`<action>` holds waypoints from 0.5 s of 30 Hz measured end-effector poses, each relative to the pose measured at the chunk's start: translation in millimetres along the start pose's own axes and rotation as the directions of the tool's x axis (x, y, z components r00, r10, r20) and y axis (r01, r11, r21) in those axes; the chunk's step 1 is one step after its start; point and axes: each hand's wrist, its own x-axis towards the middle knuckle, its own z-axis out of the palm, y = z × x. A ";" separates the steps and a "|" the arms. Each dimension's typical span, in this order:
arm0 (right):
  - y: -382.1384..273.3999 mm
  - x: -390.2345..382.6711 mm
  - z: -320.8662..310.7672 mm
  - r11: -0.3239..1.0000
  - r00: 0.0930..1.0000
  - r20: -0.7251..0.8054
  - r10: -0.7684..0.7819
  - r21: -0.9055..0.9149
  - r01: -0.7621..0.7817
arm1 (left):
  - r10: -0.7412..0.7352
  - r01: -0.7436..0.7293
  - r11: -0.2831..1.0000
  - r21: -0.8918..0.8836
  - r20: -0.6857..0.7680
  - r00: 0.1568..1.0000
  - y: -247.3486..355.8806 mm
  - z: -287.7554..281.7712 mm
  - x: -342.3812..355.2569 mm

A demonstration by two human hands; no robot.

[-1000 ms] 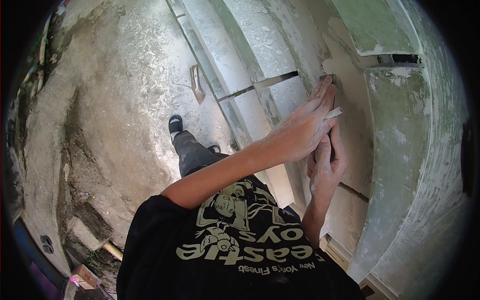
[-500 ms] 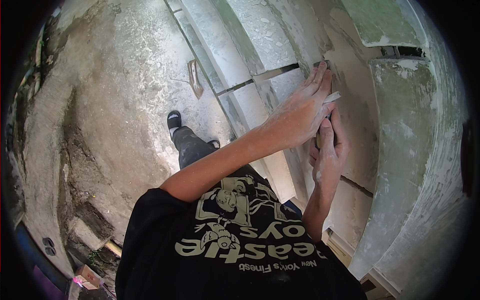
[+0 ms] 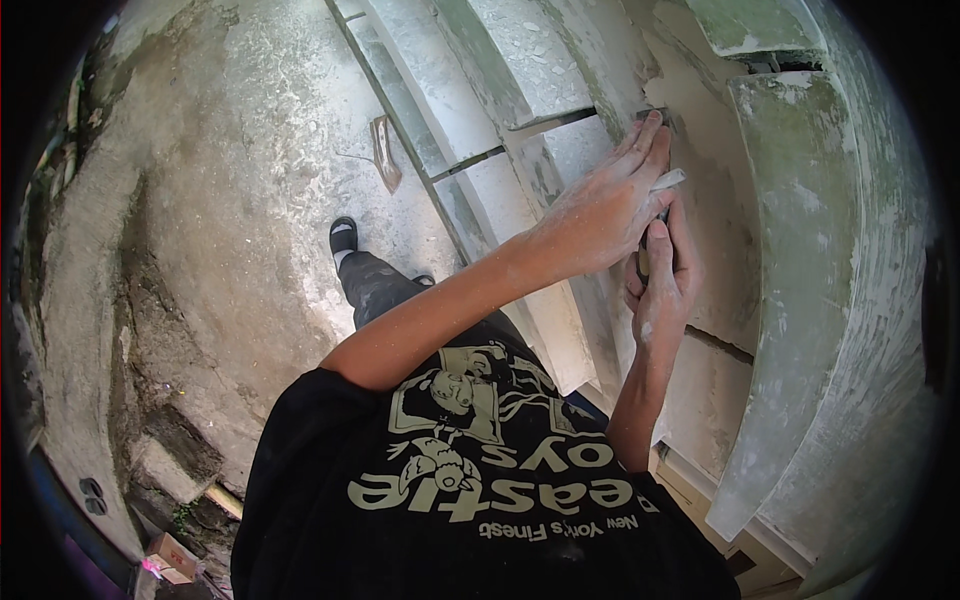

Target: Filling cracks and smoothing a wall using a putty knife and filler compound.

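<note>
A narrow dark hand tool with a tan oval near its handle end [image 3: 643, 264] lies under both hands; its exact kind is mostly hidden. My right hand [image 3: 668, 268] closes round the handle, thumb along the top. My left hand [image 3: 622, 200], powdered with white dust, presses over the tool's front part, its fingers long and close together. A pale strip [image 3: 667, 180] sticks out beside the left hand's thumb side; I cannot tell whether it is a wrapping. Beneath the hands is a dusty, stepped pale-green and whitish panel surface [image 3: 715, 235].
Dark gaps [image 3: 557, 121] run between the panels. A curved green-grey piece [image 3: 805, 250] rises at the right. On the stained concrete floor [image 3: 240, 190] at left lies a flat brownish scrap [image 3: 384, 154]. A small box [image 3: 172, 560] stands at lower left, near broken ground.
Both hands have shifted slightly up and to the right together with the tool. More of its handle end shows now. The view has tilted a little.
</note>
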 end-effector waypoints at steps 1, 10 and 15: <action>3.8 -11.8 -9.7 0.999 1.000 0.013 -0.019 -0.027 0.020 | 0.004 -0.004 1.000 -0.005 -0.006 1.000 4.3 3.6 -4.8; 3.3 -44.4 -54.6 0.997 0.997 0.006 -0.071 -0.020 0.071 | 0.139 -0.144 0.989 -0.046 -0.097 0.986 31.5 57.8 -23.7; -8.9 -45.8 -58.6 0.996 0.998 -0.062 0.001 -0.092 -0.006 | 0.115 -0.120 0.992 -0.037 -0.114 0.987 33.9 63.6 -21.6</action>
